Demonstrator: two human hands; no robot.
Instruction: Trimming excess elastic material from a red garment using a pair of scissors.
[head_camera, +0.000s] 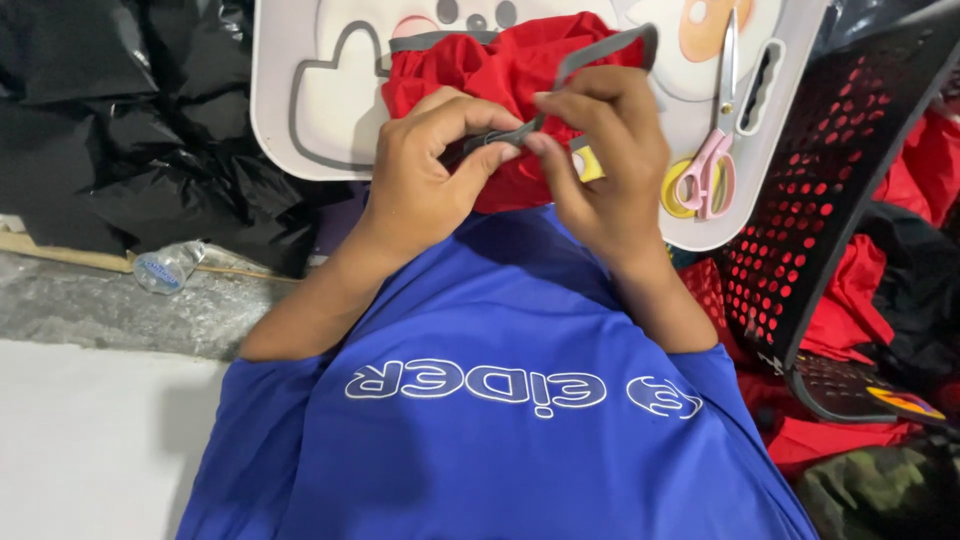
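A red garment with a grey strap lies bunched on a white tray resting on my lap. My left hand pinches the grey strap near its end between thumb and fingers. Just to the right, my right hand grips the same strap, and a small yellow object shows under its fingers. The strap loops up and away over the red cloth. I wear a blue shirt that fills the lower view.
Pink-and-yellow scissors lie on the tray's right side. A black perforated basket with red cloth stands at the right. Black plastic bags pile at the left, with a crushed clear bottle below them. Camouflage cloth sits at bottom right.
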